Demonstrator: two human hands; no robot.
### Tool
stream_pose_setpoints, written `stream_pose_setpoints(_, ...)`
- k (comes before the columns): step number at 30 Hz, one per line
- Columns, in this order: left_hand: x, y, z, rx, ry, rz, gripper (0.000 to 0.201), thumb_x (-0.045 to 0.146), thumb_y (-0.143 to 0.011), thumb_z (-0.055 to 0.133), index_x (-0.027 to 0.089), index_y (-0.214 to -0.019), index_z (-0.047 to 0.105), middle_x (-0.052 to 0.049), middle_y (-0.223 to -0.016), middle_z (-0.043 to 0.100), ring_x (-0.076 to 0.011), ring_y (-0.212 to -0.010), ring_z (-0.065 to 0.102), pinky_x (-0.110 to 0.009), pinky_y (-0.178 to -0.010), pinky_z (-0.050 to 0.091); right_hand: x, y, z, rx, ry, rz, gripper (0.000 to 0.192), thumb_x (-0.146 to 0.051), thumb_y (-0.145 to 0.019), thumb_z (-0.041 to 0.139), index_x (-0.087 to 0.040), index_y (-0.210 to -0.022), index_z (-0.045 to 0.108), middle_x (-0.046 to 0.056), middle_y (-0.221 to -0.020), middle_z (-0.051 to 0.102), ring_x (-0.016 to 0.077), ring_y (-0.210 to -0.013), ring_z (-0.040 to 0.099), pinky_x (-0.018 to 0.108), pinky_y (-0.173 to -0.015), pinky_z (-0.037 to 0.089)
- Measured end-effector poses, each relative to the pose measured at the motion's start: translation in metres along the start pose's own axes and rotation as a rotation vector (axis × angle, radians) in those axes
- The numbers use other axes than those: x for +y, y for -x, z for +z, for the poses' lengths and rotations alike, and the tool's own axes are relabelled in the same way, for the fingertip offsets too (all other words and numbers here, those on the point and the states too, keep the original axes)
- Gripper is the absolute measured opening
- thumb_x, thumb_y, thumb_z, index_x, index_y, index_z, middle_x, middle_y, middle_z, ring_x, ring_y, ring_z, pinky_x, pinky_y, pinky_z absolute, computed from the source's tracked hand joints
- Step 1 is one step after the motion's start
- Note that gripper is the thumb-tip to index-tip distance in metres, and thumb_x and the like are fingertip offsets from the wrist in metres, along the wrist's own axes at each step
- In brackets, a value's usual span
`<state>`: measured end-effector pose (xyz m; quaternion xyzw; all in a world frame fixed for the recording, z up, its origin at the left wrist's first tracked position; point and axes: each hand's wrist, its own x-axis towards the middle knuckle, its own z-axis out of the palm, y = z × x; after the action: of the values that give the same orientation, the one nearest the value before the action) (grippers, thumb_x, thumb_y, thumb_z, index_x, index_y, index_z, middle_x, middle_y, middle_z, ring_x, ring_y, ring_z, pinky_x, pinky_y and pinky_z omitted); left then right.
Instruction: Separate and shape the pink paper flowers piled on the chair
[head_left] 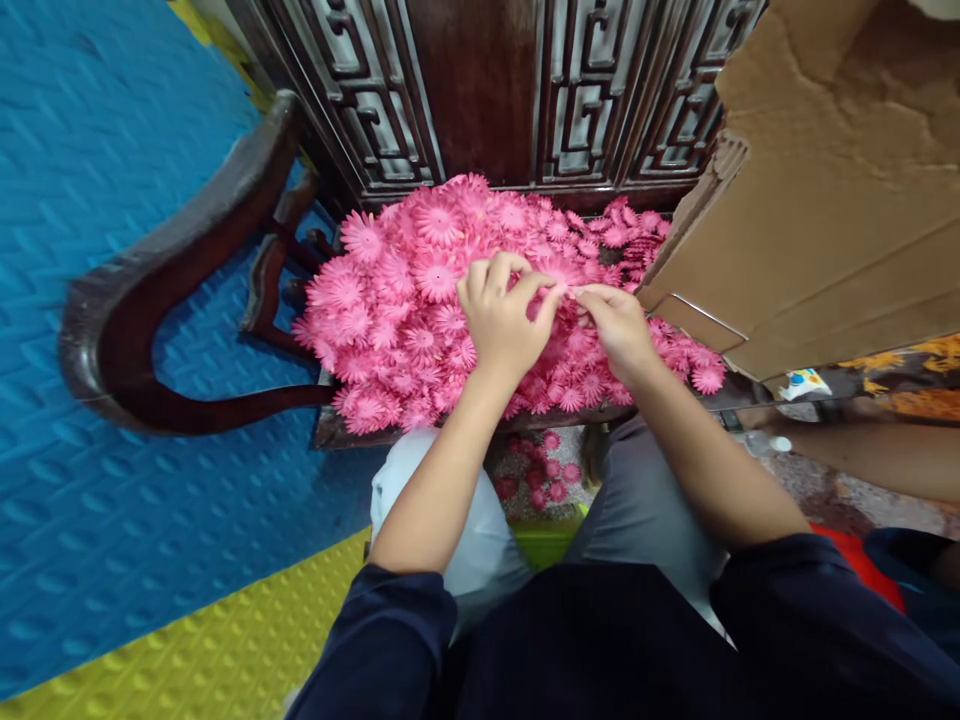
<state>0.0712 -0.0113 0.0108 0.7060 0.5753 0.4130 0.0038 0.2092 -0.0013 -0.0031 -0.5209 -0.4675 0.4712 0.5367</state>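
together both hands, left (pixel 504 322) and right (pixel 616 322), pinch one pink flower (pixel 568 291) above the pile (pixel 390 320).

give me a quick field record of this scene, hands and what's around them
left hand: fingers bent, pinching a pink flower piece above the pile
right hand: fingertips meeting the left hand's on the same piece
pink flower pile: heaped on the seat of a dark wooden chair
fallen flowers: a few on the floor between the knees
cardboard box: right of the pile, flap at its edge
floor mat: blue, yellow section nearer
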Motion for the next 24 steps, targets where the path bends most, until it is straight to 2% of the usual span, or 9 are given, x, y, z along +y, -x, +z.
stream_pose_setpoints(3,0.0025,0.0014,0.0048,-0.023,0.006,0.045,0.028,0.052,-0.08,0.053,0.029,-0.082,0.068,-0.005,-0.096,0.061,-0.0252,-0.099,0.048,-0.042,-0.089,0.034,0.0003,0.0014,-0.0007,-0.048,0.052,-0.115,0.01,-0.023,-0.072,0.058,-0.019,-0.071,0.068,-0.002,-0.071,0.065,0.0079,-0.061,0.051,0.025,-0.065,0.043)
stream_pose_setpoints(6,0.0009,-0.0007,0.0076,-0.054,0.032,0.041,0.024,0.049,-0.079,0.056,0.03,-0.083,0.069,-0.004,-0.094,0.061,-0.025,-0.098,0.049,-0.042,-0.088,0.034,0.0003,0.0016,-0.001,-0.041,0.089,-0.17,0.012,-0.025,-0.073,0.058,-0.02,-0.07,0.068,-0.001,-0.071,0.065,0.0099,-0.065,0.054,0.026,-0.068,0.044)
stream_pose_setpoints(10,-0.0018,-0.0028,0.0078,-0.078,0.068,0.004,0.018,0.045,-0.078,0.06,0.03,-0.083,0.07,-0.003,-0.091,0.06,-0.0241,-0.097,0.049,-0.042,-0.088,0.036,0.0002,0.0018,0.0,-0.028,0.101,-0.163,0.014,-0.03,-0.073,0.06,-0.02,-0.066,0.066,-0.002,-0.06,0.058,0.0105,-0.063,0.052,0.026,-0.065,0.043)
stream_pose_setpoints(15,-0.0037,-0.0026,0.0072,-0.063,0.074,0.0,0.018,0.044,-0.079,0.06,0.03,-0.081,0.07,-0.003,-0.089,0.06,-0.0234,-0.095,0.05,-0.04,-0.086,0.037,-0.0006,0.0046,0.0026,-0.057,0.047,-0.166,0.015,-0.028,-0.074,0.058,-0.018,-0.065,0.065,-0.004,-0.055,0.051,0.0074,-0.054,0.043,0.024,-0.058,0.038)
stream_pose_setpoints(18,-0.0045,-0.0029,0.0071,-0.067,0.081,0.003,0.019,0.045,-0.08,0.058,0.029,-0.079,0.069,-0.003,-0.088,0.059,-0.0228,-0.094,0.05,-0.04,-0.086,0.037,-0.001,0.0056,0.0036,-0.054,0.042,-0.149,0.013,-0.026,-0.073,0.058,-0.018,-0.065,0.065,-0.004,-0.057,0.053,0.0073,-0.054,0.043,0.024,-0.057,0.037)
stream_pose_setpoints(24,-0.004,-0.0033,0.0072,-0.088,0.106,-0.043,0.017,0.041,-0.079,0.06,0.026,-0.078,0.068,-0.002,-0.089,0.059,-0.0215,-0.093,0.051,-0.039,-0.084,0.039,0.0009,0.005,0.0036,-0.071,0.066,-0.14,0.013,-0.029,-0.072,0.06,-0.018,-0.067,0.064,-0.002,-0.065,0.06,0.0092,-0.064,0.051,0.025,-0.066,0.042)
